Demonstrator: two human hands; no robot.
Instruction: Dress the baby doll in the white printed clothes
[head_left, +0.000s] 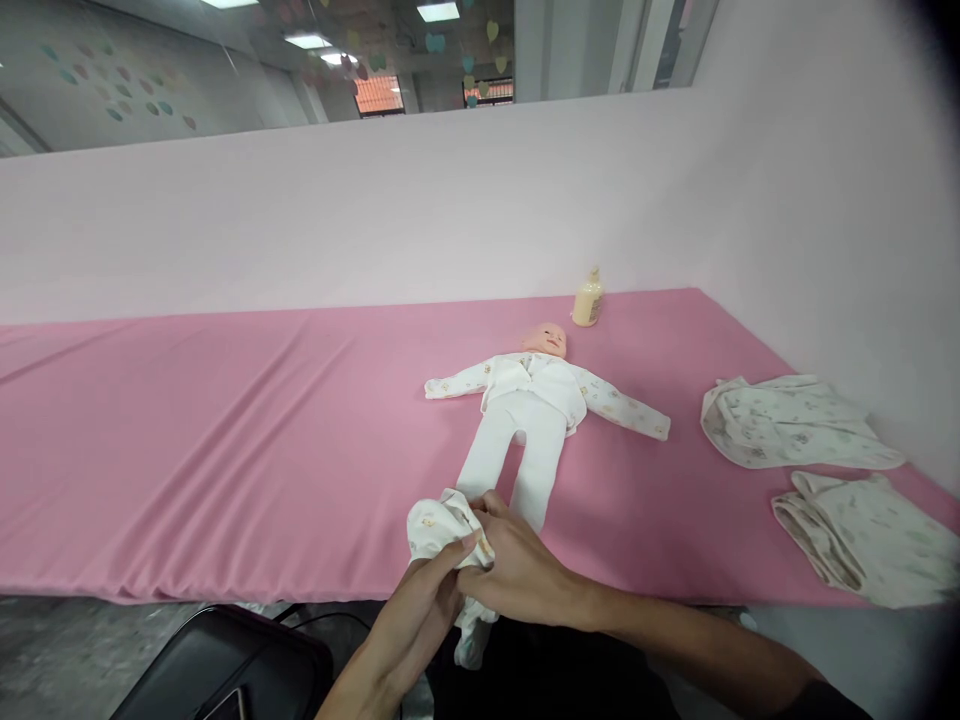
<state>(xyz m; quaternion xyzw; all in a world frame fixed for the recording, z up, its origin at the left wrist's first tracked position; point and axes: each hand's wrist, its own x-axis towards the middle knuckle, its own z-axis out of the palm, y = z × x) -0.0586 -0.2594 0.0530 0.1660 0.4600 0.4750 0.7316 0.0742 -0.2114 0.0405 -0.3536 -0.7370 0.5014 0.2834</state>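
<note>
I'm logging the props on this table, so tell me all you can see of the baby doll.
The baby doll lies on its back on the pink cloth, arms spread wide, head toward the wall and near a cream bottle. It has a bare, pale, plastic-looking head and wears a white patterned long-sleeved top and plain white footed trousers, soft fabric by the look. At its feet, the left hand and right hand grip a bunched white patterned garment against one leg end.
</note>
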